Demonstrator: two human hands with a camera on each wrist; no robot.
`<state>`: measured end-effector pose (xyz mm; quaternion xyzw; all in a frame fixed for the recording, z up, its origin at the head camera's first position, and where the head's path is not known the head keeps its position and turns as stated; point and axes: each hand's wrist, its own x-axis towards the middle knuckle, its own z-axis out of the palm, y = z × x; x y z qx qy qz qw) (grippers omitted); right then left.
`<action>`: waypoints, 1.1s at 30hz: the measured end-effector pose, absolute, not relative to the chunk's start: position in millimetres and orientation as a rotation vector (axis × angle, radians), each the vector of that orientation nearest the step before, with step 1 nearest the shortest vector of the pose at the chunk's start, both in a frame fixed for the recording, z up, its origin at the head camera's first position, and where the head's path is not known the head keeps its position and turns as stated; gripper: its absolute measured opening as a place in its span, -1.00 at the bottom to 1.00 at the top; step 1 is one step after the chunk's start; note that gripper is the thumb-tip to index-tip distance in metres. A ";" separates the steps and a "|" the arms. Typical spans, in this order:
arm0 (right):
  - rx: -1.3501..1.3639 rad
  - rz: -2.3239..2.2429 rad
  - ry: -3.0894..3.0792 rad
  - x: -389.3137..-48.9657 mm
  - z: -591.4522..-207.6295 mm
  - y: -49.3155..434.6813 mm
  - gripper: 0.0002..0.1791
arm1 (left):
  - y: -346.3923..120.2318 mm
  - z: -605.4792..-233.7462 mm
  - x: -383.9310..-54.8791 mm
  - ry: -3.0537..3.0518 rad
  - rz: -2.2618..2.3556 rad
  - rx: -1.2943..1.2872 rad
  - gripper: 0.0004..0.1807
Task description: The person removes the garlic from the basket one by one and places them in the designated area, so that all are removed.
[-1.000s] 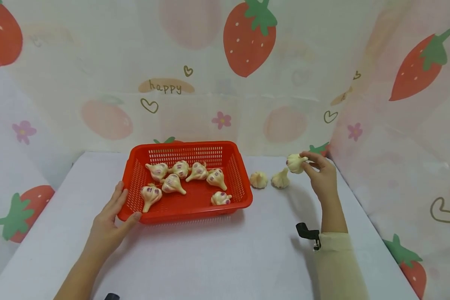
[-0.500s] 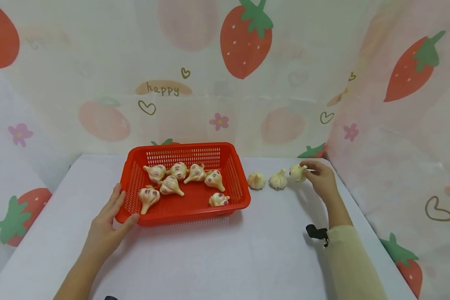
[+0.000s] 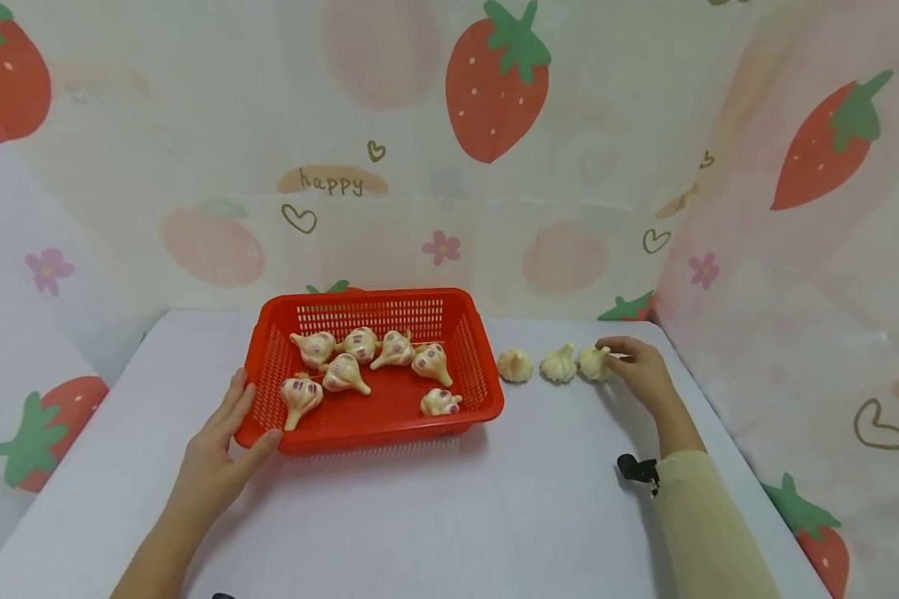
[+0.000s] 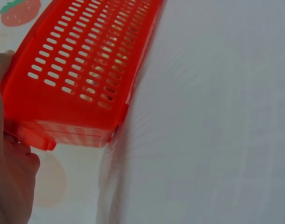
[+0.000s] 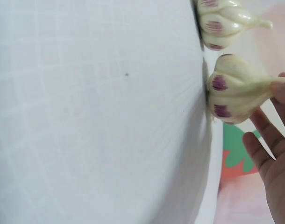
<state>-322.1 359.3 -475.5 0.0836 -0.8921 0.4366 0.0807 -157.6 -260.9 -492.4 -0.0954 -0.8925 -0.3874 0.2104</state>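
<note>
My left hand (image 3: 213, 462) grips the near left corner of a red slotted plastic basket (image 3: 389, 430), thumb over the front rim. In the left wrist view, fingers (image 4: 21, 172) lie beneath the basket's rim. Several garlic bulbs with purple marks, such as one garlic bulb (image 3: 300, 398), lie inside. At the right, my right hand (image 3: 644, 378) pinches the stem of a pale garlic bulb (image 3: 593, 364) low at the table. The right wrist view shows this garlic bulb (image 5: 233, 91) upright against the white surface, thumb and a finger at its stem and other fingers spread.
Two more garlic bulbs, a middle garlic bulb (image 3: 558, 364) and a left garlic bulb (image 3: 514, 366), stand in a row between basket and right hand. Strawberry-print cloth (image 3: 607, 166) hangs behind and at both sides of the white table (image 3: 449, 524).
My right hand has lowered the pinched garlic bulb to the table, at the right end of the row. My left hand keeps its grip on the basket.
</note>
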 end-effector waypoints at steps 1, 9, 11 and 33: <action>0.271 1.310 -2.664 -322.5 -474.7 358.9 -0.64 | -260.9 -492.2 -157.8 -2.478 -1.073 -0.266 -0.11; 0.231 1.273 -2.741 -321.8 -473.6 354.9 -0.64 | -261.4 -492.7 -157.4 -2.487 -1.062 -0.254 -0.11; 0.246 1.262 -2.733 -322.3 -475.1 354.8 -0.64 | -261.2 -492.8 -157.5 -2.489 -1.059 -0.252 -0.11; 0.261 1.274 -2.726 -320.8 -476.2 360.3 -0.63 | -259.1 -490.2 -157.9 -2.498 -1.056 -0.247 -0.10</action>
